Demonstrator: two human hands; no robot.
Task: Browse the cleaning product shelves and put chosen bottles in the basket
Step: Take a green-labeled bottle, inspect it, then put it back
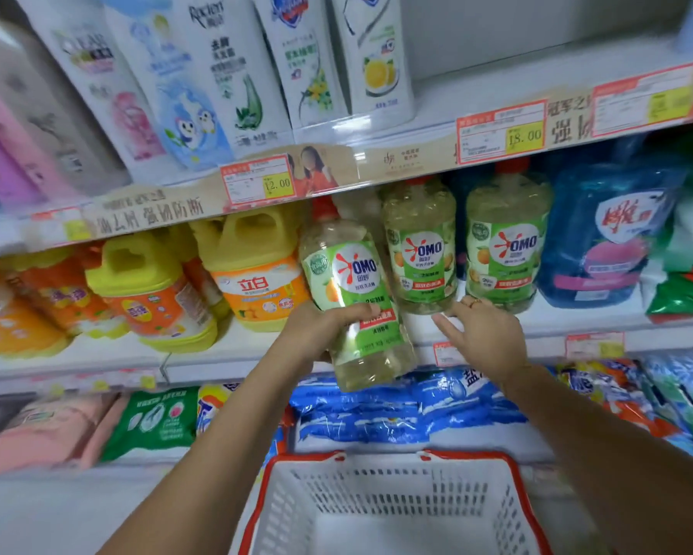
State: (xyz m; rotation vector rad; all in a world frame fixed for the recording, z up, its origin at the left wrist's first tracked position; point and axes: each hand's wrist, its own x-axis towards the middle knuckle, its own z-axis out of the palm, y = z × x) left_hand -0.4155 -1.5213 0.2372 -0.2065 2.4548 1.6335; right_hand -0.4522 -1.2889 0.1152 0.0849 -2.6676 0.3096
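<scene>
- The left hand point(321, 330) gripped the tilted OMO bottle point(355, 298); one-handed, it could slip past the basket point(393, 502).
- The right hand point(485, 334) hovered open-fingered.

White shelving point(108, 360) in three tiers, spanning left to right. Along the top shelf's front edge, a beige printed strip point(405, 160) carrying red-bordered price tags point(257, 180) with yellow panels. Behind the right end of that shelf, a plain white back panel point(537, 26). Pale floor point(36, 522) at lower left. Bright, even light.
</scene>
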